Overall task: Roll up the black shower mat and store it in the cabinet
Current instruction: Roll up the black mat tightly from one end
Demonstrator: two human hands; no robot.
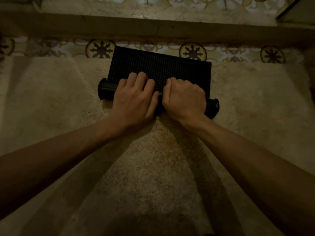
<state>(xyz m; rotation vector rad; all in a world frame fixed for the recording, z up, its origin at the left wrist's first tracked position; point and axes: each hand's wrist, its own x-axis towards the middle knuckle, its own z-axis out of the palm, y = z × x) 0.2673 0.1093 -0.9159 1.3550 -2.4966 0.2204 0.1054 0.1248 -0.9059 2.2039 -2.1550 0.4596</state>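
Now 2 hands (158,97) on half-rolled black shower mat (158,65).

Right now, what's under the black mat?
The black mat lies mostly on beige carpet, its far edge over the patterned tile. Both hands, left and right, cover the roll's middle.

Both hands are down on the mat (158,65) at centre frame. The left hand (134,99) presses on the rolled part, fingers spread over the top onto the flat gridded stretch. The right hand (185,97) sits just beside it, fist curled over the roll. The roll's ends stick out either side of the hands. The flat part runs toward the top of the frame, its far edge on patterned tiles (192,51). The rest lies on a beige rug (153,159).
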